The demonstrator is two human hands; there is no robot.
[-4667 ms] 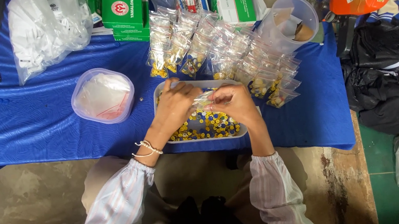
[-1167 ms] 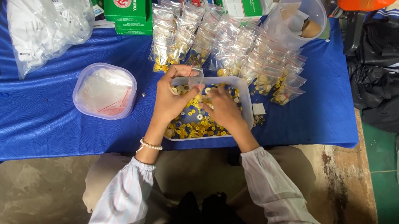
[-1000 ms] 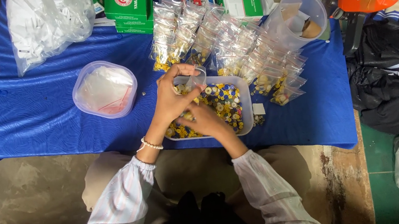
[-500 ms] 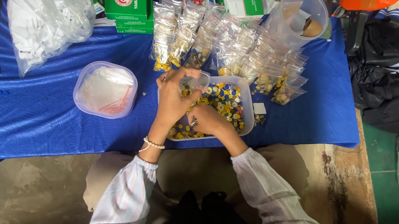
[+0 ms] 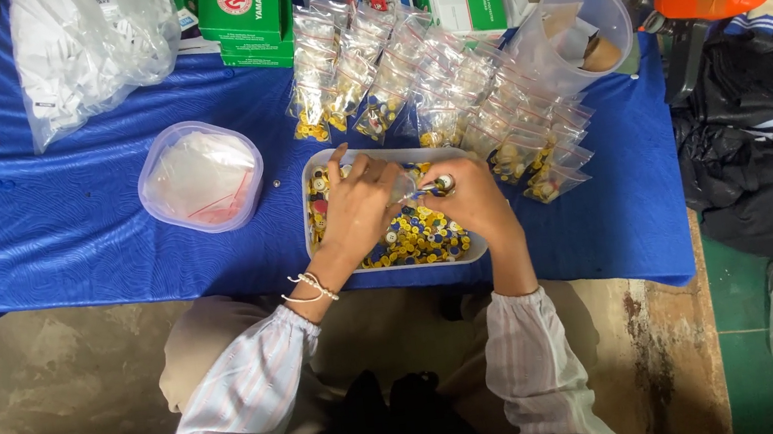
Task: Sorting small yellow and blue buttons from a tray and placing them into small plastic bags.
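A clear rectangular tray [image 5: 308,173] full of small yellow, blue and dark caps stands on the blue cloth in front of me. Both hands meet over it. My left hand [image 5: 358,209] pinches one side of a small clear plastic bag [image 5: 424,187], fingers spread above the caps. My right hand [image 5: 474,199] grips the other side of the same bag, which holds a few caps. Behind the tray lie rows of filled small clear bags [image 5: 451,99].
A round clear tub [image 5: 200,176] of empty bags sits left of the tray. Green and white boxes [image 5: 245,7], a large bag of white items [image 5: 80,43] and a clear bucket [image 5: 572,35] stand at the back. Dark clothes [image 5: 756,148] pile up at the right.
My right hand dipped into the caps, then came back up to the small bag held by my left hand. Both hands now hold the bag over the tray's middle.
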